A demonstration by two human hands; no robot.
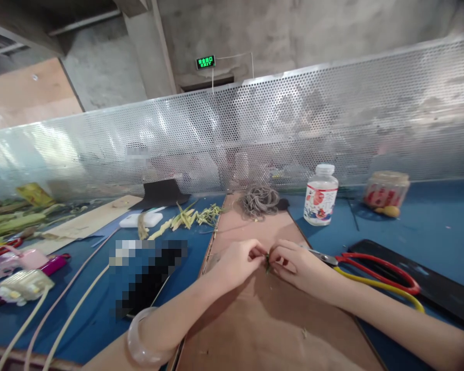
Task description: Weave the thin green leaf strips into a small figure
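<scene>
Above the brown cardboard (pixel 251 330), my two hands meet near the middle of the view. A small dark green piece (pixel 267 263) sits between their fingertips; its details are too small to tell. My left hand (pixel 242 262), with a pale bangle on its wrist, pinches it from the left. From the right, my right hand (pixel 296 263) closes its thumb and fingers on the same piece. Scissors (pixel 379 273) with red and yellow handles lie beside and partly behind my right forearm. A bundle of grey cord (pixel 260 201) rests on the cardboard beyond my hands.
On the blue table (pixel 83 304) are a white-capped bottle (pixel 320 198), a jar (pixel 386 190), a black tray-like object (pixel 441 293), a dark phone (pixel 150 283), cables, green plant pieces (pixel 185 216) and a pink item (pixel 33 257). A perforated metal screen (pixel 170 149) stands behind.
</scene>
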